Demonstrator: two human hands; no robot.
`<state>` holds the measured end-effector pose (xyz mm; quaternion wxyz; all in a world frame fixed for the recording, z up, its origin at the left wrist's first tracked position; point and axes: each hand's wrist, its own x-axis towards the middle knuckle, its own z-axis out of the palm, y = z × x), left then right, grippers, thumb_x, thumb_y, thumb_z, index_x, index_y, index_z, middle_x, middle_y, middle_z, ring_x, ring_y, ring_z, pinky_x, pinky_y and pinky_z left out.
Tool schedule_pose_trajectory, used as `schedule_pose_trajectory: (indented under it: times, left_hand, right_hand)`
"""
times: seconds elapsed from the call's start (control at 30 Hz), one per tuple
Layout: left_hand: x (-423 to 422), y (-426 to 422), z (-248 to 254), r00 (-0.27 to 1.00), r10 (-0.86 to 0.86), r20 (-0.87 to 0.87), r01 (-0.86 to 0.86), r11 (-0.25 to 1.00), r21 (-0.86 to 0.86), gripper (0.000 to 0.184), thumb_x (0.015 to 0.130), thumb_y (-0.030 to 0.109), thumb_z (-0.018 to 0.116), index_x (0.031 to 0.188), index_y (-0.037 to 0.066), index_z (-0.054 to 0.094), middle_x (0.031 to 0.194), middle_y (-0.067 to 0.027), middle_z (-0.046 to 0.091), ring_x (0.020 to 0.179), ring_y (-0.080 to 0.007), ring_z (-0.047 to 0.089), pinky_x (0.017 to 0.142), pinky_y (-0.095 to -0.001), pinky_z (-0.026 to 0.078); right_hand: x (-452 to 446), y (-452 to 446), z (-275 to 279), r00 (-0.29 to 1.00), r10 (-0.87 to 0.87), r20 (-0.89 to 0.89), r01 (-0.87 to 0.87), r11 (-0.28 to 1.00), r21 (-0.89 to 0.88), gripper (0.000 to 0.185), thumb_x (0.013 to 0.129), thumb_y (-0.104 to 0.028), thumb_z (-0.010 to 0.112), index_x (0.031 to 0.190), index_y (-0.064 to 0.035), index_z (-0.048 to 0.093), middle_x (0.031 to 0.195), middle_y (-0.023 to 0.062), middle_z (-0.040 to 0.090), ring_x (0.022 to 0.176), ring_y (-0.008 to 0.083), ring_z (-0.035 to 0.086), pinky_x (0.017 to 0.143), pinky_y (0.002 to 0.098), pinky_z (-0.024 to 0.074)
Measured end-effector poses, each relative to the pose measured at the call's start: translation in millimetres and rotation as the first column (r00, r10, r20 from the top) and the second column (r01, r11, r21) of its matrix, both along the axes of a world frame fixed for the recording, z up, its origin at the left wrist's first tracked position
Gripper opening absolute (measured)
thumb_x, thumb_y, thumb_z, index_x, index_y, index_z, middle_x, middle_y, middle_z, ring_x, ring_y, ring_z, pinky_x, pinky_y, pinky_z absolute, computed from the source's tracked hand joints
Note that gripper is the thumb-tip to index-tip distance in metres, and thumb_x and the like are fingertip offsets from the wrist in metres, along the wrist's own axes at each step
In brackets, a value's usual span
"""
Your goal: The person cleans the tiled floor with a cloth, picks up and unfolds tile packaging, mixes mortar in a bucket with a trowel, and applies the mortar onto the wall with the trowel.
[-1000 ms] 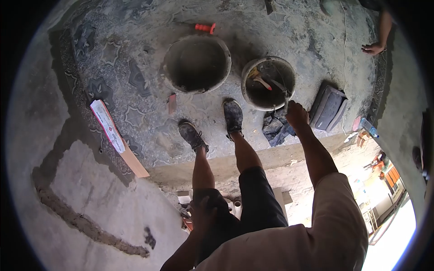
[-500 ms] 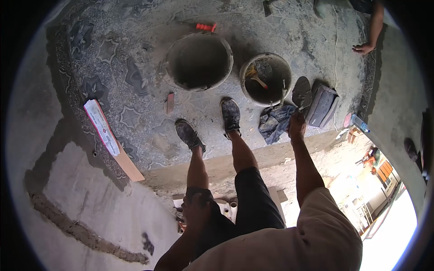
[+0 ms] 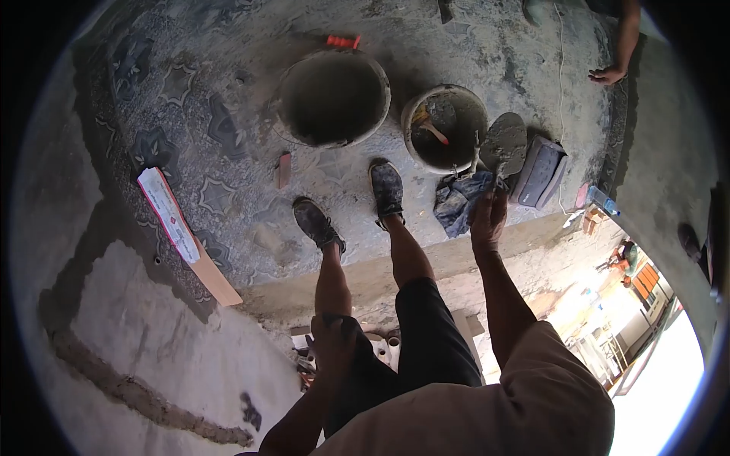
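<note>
My right hand (image 3: 488, 219) is closed around the handle of a trowel (image 3: 504, 143). The trowel's rounded, mortar-grey blade faces up beside a grey bucket (image 3: 408, 150). Inside that bucket lie a brush with a yellow and red handle (image 3: 435, 134) and a grey lump. A crumpled dark cloth (image 3: 456, 204) lies just left of my right hand. On the other side of the blade is a grey, box-like object (image 3: 541, 173). My left hand (image 3: 333, 346) rests on my left knee, fingers spread over the dark shorts, holding nothing.
A large round tub (image 3: 385, 102) stands ahead, with a red-handled tool (image 3: 344, 42) behind it. A cardboard strip (image 3: 215, 272) lies on the left and a plastic bottle (image 3: 604, 201) on the right. Another person's hand (image 3: 607, 75) is at upper right. The floor ends in a step edge (image 3: 304, 278).
My right hand has shifted slightly left and turned. The trowel blade has tilted so its broad face shows more. My left hand stays on the knee.
</note>
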<state>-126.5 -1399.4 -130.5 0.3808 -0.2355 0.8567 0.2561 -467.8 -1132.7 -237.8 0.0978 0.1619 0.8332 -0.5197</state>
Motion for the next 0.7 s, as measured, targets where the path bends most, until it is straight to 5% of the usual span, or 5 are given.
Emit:
schedule_pose_trajectory:
  times: [0.33,0.43,0.47,0.53,0.7]
  left_hand:
    - [-193,38,-86,0.557,0.771,0.310,-0.732,0.280,0.621,0.043,0.106,0.035,0.047,0.123,-0.003,0.058,0.121,-0.0200,0.062,0.115,-0.0340,0.060,0.101,-0.0403,0.045]
    - [-154,27,-115,0.495,0.854,0.160,-0.744,0.322,0.586,0.032,0.103,0.030,0.053,0.114,0.000,0.058,0.109,-0.0175,0.061,0.104,-0.0272,0.062,0.084,-0.0398,0.050]
    - [-139,8,-126,0.847,0.291,-0.446,-0.170,0.941,0.292,0.025,0.102,0.023,0.056,0.117,0.002,0.057,0.100,-0.0120,0.062,0.100,-0.0214,0.063,0.079,-0.0367,0.051]
    - [-134,-10,-124,0.189,0.969,0.158,-0.842,0.077,0.535,0.020,0.102,0.020,0.055,0.115,0.004,0.056,0.094,-0.0076,0.063,0.087,-0.0174,0.065,0.072,-0.0319,0.052]
    - [-89,-82,-114,0.077,0.972,0.221,-0.939,-0.003,0.343,0.026,0.102,0.030,0.056,0.109,0.006,0.054,0.086,-0.0067,0.062,0.069,-0.0154,0.065,0.060,-0.0301,0.053]
  right_hand:
    - [104,-143,34,0.875,0.455,0.166,-0.457,0.889,-0.028,0.032,0.102,-0.028,0.051,0.121,-0.0025,0.052,0.087,0.0120,0.063,0.070,0.0182,0.060,0.063,0.0320,0.0487]
    - [132,-141,8,0.688,0.698,0.198,-0.687,0.715,-0.131,0.022,0.093,-0.006,0.060,0.115,-0.0018,0.060,0.106,0.0225,0.062,0.087,0.0354,0.067,0.070,0.0399,0.0543]
    - [137,-144,-8,0.688,0.699,0.197,-0.688,0.714,-0.131,0.022,0.093,-0.006,0.060,0.115,-0.0018,0.060,0.106,0.0225,0.062,0.087,0.0354,0.067,0.070,0.0399,0.0543]
    - [134,-159,-52,0.673,0.646,0.360,-0.619,0.759,-0.202,0.015,0.099,-0.012,0.056,0.105,-0.0002,0.063,0.084,0.0121,0.070,0.071,0.0197,0.071,0.062,0.0316,0.0539]
    - [74,-217,-134,0.714,0.668,0.210,-0.689,0.724,0.043,0.012,0.094,-0.005,0.059,0.105,-0.0021,0.065,0.083,0.0144,0.071,0.073,0.0250,0.072,0.063,0.0354,0.0553]
